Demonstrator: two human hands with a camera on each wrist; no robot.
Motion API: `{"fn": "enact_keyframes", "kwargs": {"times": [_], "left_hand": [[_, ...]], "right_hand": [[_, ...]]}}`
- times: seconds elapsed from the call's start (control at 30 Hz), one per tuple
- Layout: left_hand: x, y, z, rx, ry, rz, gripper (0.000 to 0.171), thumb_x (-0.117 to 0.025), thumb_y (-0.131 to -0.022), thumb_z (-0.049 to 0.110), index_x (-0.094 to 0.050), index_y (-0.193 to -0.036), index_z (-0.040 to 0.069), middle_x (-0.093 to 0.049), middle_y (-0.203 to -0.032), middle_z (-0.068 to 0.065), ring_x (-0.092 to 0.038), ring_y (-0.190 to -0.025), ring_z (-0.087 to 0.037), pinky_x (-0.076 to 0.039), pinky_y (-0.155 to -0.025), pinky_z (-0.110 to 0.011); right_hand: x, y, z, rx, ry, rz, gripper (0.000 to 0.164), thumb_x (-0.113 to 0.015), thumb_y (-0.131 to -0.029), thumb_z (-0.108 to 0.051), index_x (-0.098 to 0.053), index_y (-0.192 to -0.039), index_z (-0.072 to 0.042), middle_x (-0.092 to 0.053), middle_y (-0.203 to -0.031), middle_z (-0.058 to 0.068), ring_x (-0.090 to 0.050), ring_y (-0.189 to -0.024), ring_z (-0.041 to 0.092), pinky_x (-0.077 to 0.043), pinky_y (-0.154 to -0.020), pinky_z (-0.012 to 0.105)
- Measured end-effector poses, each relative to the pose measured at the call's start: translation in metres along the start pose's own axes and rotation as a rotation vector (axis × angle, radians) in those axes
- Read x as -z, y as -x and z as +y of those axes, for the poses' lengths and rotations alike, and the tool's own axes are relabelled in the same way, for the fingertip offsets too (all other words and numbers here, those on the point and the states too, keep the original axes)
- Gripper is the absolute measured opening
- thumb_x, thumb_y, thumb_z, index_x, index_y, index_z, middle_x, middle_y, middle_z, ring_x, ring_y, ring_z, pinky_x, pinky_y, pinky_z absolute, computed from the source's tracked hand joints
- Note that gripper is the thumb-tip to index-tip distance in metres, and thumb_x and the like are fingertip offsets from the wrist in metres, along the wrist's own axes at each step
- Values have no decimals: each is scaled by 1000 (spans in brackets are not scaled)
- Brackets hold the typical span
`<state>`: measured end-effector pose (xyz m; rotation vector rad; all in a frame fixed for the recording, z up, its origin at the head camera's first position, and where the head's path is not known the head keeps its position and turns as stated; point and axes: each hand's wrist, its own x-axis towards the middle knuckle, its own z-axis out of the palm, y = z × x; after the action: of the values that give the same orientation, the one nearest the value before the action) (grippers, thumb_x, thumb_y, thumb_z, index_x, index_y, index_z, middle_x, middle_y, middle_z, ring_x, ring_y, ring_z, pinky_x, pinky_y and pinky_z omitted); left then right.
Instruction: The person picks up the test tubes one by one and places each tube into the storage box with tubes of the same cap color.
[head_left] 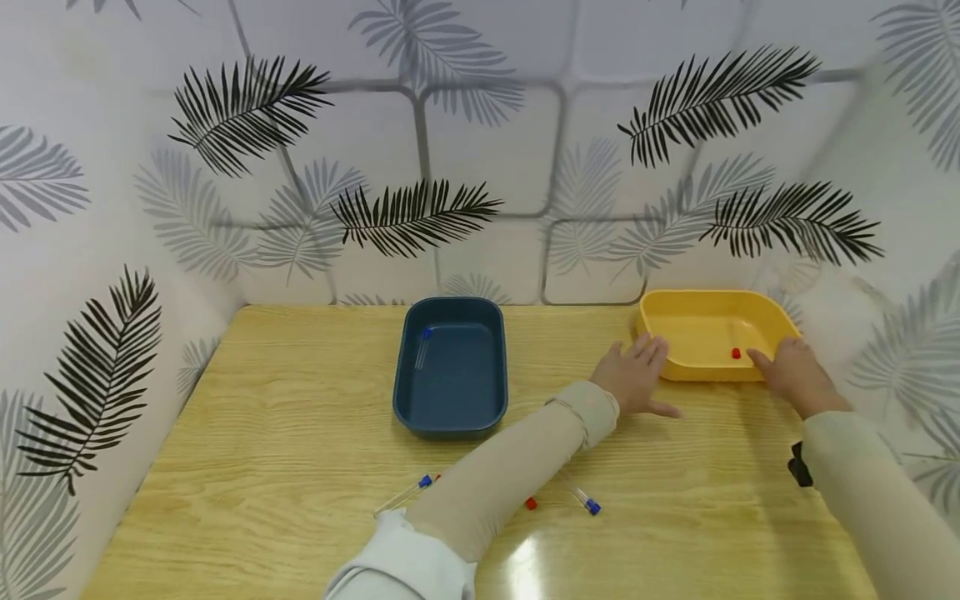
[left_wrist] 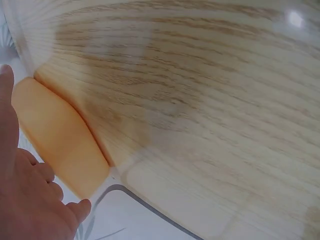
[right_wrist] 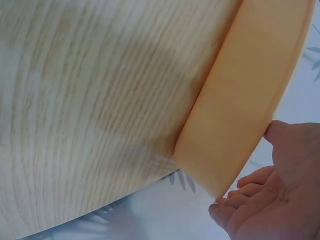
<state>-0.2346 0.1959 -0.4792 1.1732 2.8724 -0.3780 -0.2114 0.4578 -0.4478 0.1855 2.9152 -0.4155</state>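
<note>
My right hand [head_left: 802, 377] grips the front right corner of a yellow tray [head_left: 705, 372], thumb at its rim. In the right wrist view, the fingers of that hand [right_wrist: 277, 195] curl at the tray's edge. Fingers spread, my left hand [head_left: 632, 379] reaches to the tray's left side; whether it touches is unclear. The left wrist view shows the tray's outer wall [left_wrist: 65, 135] beyond the hand. A small red cap [head_left: 736, 353] is visible inside the yellow tray; any tube below it is hard to see.
A dark blue tray [head_left: 450, 421] holds a clear tube with a blue cap [head_left: 427, 333]. Nearer, partly behind the left sleeve, lie clear tubes with blue caps [head_left: 593, 506] and a red cap [head_left: 531, 503]. A leaf-patterned backdrop [head_left: 487, 150] borders the table.
</note>
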Motion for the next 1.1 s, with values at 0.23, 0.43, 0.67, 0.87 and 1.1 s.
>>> {"fn": "enact_keyframes", "kwargs": {"times": [0.23, 0.43, 0.67, 0.87, 1.1], "left_hand": [[-3, 0, -9, 25, -11, -6, 107, -17, -71, 86, 2, -151, 17, 2, -154, 6, 9, -140, -14, -17, -111, -40], [4, 4, -13, 8, -35, 7, 99, -25, -76, 81, -8, -151, 18, -5, -155, 6, 1, -141, -14, -14, -111, -41], [9, 5, -12, -41, -54, 32, 87, -29, -80, 76, -25, -147, 21, -22, -152, 8, -8, -141, -13, -17, -111, -41], [11, 13, -8, -81, -97, 61, 79, -28, -83, 74, -36, -142, 21, -35, -144, 8, -17, -139, -14, -19, -110, -38], [10, 23, -7, -118, -72, 125, 72, -34, -86, 70, -43, -136, 20, -44, -136, 6, -28, -134, -15, -25, -108, -34]], "right_hand": [[2, -8, -2, -17, -38, 14, 85, -40, -92, -58, -37, -97, 27, -39, -89, 37, -45, -77, 45, -41, -71, 54], [1, -13, 0, -11, -54, 51, 67, -46, -89, -60, -44, -71, 5, -39, -64, 14, -41, -53, 24, -37, -53, 37], [-1, -16, -4, -81, -24, 59, 80, -33, -96, -50, -39, -105, 30, -37, -98, 43, -44, -81, 47, -39, -77, 59], [0, -16, -10, -98, -45, 38, 72, -29, -97, -49, -47, -95, 21, -44, -89, 36, -48, -73, 41, -42, -65, 51], [-2, -20, -17, -35, -61, 54, 73, -31, -97, -44, -39, -104, 28, -36, -104, 45, -44, -81, 47, -38, -73, 58]]}}
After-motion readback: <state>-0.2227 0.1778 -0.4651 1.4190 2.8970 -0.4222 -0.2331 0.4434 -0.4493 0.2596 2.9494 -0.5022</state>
